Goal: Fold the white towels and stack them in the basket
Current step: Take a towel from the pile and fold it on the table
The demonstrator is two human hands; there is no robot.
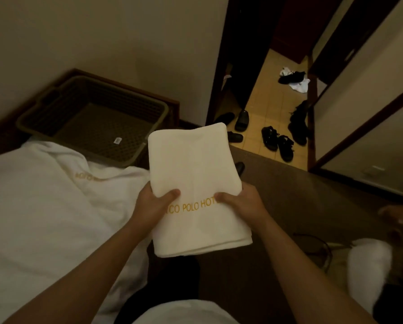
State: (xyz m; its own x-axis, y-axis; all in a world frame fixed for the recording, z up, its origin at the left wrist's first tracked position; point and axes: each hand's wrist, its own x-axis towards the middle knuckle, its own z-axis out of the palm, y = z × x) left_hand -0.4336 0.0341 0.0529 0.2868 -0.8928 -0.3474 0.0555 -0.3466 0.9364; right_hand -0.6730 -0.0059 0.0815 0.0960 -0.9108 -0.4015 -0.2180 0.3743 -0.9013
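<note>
Where your thumbs cover the gold lettering, only "CO POLO HOT" reads on the folded white towel (193, 183), gripped by your left hand (152, 204) and right hand (241, 202). Beyond your left hand, the brown laundry basket (41, 99) carries an unreadable sticker (117, 140).

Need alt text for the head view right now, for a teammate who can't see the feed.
Both hands, left hand and right hand, hold a folded white towel with gold hotel lettering up in front of the person. A brown plastic basket sits ahead on the left with no towels in it, beside a heap of unfolded white towels. Dark shoes lie in the doorway beyond.
</note>
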